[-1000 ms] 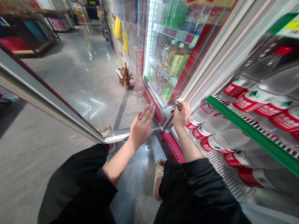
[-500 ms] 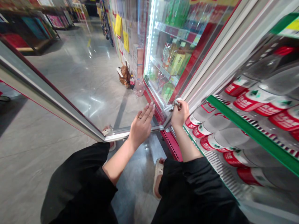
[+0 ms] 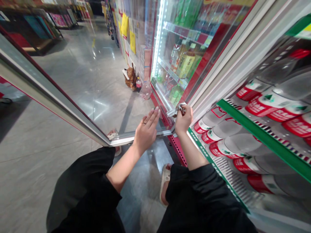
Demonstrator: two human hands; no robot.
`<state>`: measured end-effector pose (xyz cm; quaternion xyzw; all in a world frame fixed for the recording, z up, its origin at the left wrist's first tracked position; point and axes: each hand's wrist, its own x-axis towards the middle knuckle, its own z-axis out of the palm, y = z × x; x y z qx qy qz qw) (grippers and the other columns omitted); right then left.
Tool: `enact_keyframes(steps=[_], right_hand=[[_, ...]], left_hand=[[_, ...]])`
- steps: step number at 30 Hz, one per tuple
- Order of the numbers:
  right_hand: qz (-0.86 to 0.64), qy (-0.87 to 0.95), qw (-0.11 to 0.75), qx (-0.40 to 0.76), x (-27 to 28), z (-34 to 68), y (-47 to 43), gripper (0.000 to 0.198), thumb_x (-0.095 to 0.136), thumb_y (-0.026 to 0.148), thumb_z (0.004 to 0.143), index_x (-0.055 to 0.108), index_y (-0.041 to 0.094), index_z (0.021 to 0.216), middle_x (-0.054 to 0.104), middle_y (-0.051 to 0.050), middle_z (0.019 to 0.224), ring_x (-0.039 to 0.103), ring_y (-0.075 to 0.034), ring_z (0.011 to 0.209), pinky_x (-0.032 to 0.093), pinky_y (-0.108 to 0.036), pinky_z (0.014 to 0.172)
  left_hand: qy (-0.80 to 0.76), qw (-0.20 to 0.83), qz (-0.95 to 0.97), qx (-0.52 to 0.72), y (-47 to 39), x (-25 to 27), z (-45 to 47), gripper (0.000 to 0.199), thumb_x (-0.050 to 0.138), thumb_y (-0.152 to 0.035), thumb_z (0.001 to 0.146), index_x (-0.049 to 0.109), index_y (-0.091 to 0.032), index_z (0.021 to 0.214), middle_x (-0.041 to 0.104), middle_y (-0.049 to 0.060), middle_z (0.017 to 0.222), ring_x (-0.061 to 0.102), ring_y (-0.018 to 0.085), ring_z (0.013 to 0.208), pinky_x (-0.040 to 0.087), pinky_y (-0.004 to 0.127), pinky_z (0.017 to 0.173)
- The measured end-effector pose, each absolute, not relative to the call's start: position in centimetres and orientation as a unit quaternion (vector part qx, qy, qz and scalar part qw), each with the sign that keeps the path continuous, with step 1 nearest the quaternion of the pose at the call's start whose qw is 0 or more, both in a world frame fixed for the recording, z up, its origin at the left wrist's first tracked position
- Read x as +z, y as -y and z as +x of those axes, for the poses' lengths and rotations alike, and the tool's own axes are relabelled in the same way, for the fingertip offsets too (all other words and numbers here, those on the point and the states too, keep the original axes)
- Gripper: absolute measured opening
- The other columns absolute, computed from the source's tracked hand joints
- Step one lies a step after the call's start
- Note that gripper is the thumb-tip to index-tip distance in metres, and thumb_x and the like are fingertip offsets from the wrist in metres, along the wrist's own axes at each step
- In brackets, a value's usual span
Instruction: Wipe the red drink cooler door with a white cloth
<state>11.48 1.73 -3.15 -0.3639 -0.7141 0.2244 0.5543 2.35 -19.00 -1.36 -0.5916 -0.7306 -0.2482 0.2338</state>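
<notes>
My left hand (image 3: pixel 146 127) is stretched out flat, fingers straight and side by side, against the lower part of the glass door (image 3: pixel 80 87). A ring shows on one finger. My right hand (image 3: pixel 184 120) is closed round a crumpled white-and-dark cloth (image 3: pixel 178 110), low down by the corner where the door frame (image 3: pixel 167 132) meets the fridge. Part of the cloth sticks out to the left of the fingers; the rest is hidden in the hand.
Large bottles with red labels (image 3: pixel 257 106) lie on the fridge shelves at right, behind a green shelf edge (image 3: pixel 262 139). Another lit drinks fridge (image 3: pixel 179 64) stands beyond the glass. A brown bundle (image 3: pixel 130 77) and a small bottle (image 3: pixel 138 83) rest on the floor (image 3: pixel 97 74).
My right hand has shifted slightly left and down with the cloth, and more of the cloth shows. My left hand stays flat on the glass.
</notes>
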Motion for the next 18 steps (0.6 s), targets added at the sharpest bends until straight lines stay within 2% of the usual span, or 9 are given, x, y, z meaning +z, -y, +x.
enact_keyframes(steps=[3,7,13,16,18], right_hand=[[-0.383,0.721,0.531,0.23,-4.4,12.1,-1.6,0.015,0.056,0.015,0.085,0.063,0.025,0.094,0.067,-0.003,0.097,0.066,-0.022,0.093,0.053,-0.035,0.089],[-0.337,0.765,0.501,0.222,-4.7,11.5,-0.1,0.014,0.059,0.015,0.085,0.064,0.026,0.091,0.068,-0.005,0.097,0.067,-0.026,0.101,0.054,-0.039,0.094],[-0.291,0.763,0.54,0.202,-2.4,10.4,-0.6,0.013,0.059,0.017,0.091,0.066,0.027,0.096,0.07,-0.006,0.103,0.068,-0.026,0.107,0.055,-0.039,0.098],[-0.333,0.724,0.565,0.213,-2.5,11.1,-1.7,0.016,0.057,0.015,0.088,0.065,0.025,0.097,0.068,-0.005,0.102,0.068,-0.024,0.099,0.056,-0.038,0.094],[-0.349,0.725,0.553,0.217,-3.2,11.6,-1.6,0.017,0.055,0.014,0.087,0.065,0.025,0.096,0.067,-0.005,0.1,0.068,-0.023,0.096,0.056,-0.037,0.091]], left_hand=[[0.732,0.24,-0.585,-0.254,19.0,-1.4,2.3,0.088,0.042,-0.003,0.097,0.019,-0.012,0.181,0.039,0.014,0.18,0.033,0.021,0.17,0.032,0.039,0.139],[0.734,0.24,-0.583,-0.254,19.0,-1.6,2.2,0.086,0.042,-0.003,0.096,0.024,-0.01,0.18,0.04,0.015,0.179,0.032,0.022,0.17,0.033,0.039,0.138],[0.741,0.225,-0.583,-0.245,19.3,-1.8,2.3,0.088,0.044,-0.004,0.096,0.02,-0.012,0.181,0.039,0.014,0.18,0.034,0.022,0.17,0.034,0.038,0.137],[0.741,0.23,-0.579,-0.25,19.5,-1.9,2.2,0.089,0.044,-0.004,0.096,0.018,-0.011,0.181,0.04,0.015,0.179,0.035,0.023,0.17,0.036,0.04,0.137],[0.741,0.236,-0.576,-0.253,19.6,-1.9,2.1,0.087,0.044,-0.004,0.096,0.021,-0.01,0.18,0.042,0.016,0.179,0.035,0.023,0.169,0.037,0.04,0.136]])
